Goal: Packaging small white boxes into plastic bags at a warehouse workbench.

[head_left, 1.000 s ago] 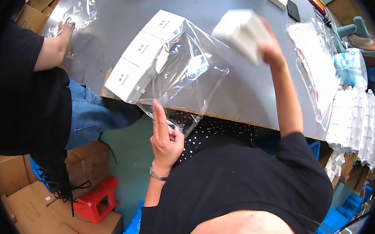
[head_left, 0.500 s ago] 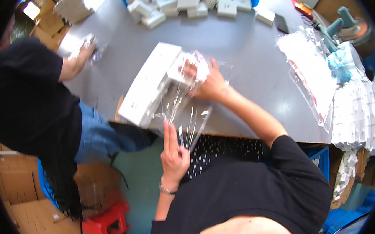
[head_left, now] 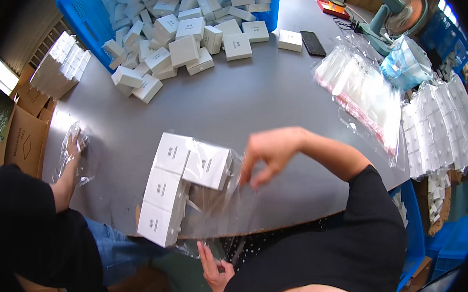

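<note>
Several small white boxes lie near the table's front edge: a column of boxes [head_left: 161, 189] with another white box [head_left: 208, 166] beside its far end. A clear plastic bag [head_left: 206, 210] spreads around that single box and along the column; how far it covers the column is hard to tell. Below the table edge, my left hand [head_left: 216, 275] pinches the bag's near edge, two fingers stretched out. My right hand [head_left: 270, 154] is just right of the single box, slightly blurred, fingers loosely bent and apart with nothing in them.
Loose white boxes spill from a blue crate [head_left: 87, 31] at the back. One white box [head_left: 290, 40], a phone [head_left: 312, 43] and a fan [head_left: 398, 18] stand back right. Plastic bags [head_left: 360, 91] lie at right. A co-worker's hand [head_left: 75, 143] handles clear plastic at left.
My right hand has come out of the bag and moved right, leaving a box beside the column. My left hand stays at the bag's near edge. The view has shifted toward the back.
</note>
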The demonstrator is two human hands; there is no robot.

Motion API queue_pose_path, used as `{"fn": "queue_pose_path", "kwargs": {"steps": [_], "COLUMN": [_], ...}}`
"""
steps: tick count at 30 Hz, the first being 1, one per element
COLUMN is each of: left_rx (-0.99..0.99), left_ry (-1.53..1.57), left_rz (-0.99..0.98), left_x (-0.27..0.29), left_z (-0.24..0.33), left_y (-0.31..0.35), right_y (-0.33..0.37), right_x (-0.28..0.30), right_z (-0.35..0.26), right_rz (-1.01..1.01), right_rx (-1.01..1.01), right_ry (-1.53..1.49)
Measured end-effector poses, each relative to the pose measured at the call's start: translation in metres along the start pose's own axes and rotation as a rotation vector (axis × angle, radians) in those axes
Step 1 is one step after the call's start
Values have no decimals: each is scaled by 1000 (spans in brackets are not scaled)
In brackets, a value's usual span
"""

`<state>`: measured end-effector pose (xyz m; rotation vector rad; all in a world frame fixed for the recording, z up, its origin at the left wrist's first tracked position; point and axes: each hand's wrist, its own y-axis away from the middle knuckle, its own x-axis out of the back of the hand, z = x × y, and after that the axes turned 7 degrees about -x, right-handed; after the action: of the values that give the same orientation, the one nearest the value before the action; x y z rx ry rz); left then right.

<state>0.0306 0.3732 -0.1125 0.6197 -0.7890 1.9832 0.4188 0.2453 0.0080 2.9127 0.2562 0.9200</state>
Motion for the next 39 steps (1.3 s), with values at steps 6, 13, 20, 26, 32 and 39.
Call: {"fn": "queue_pose_path", "kwargs": {"steps": [6,13,20,26,32,39], "left_rx": [102,120,225,284,228,105], "left_ry": [14,17,0,-8,-8,-2], "left_rz": [-101,-124,-132,-130,-95,-129], "left_x": [-14,-44,-30,-9,-12,-2], "left_z": [-4,-27,-15,3,-2,5], "left_y": [-25,-80,-63,-35,-29,-25], "right_y": [-41,-29,168,135,184,89], "right_x": [175,161,229,144,9,36], "right_z": [206,228,302,219,202,139], "right_rz": [1313,688,930,1358,1245,1153], "right_rx": [-1181,-623,-1337,-357,-598,-558], "right_ry": [768,483,738,-260,179,722]}}
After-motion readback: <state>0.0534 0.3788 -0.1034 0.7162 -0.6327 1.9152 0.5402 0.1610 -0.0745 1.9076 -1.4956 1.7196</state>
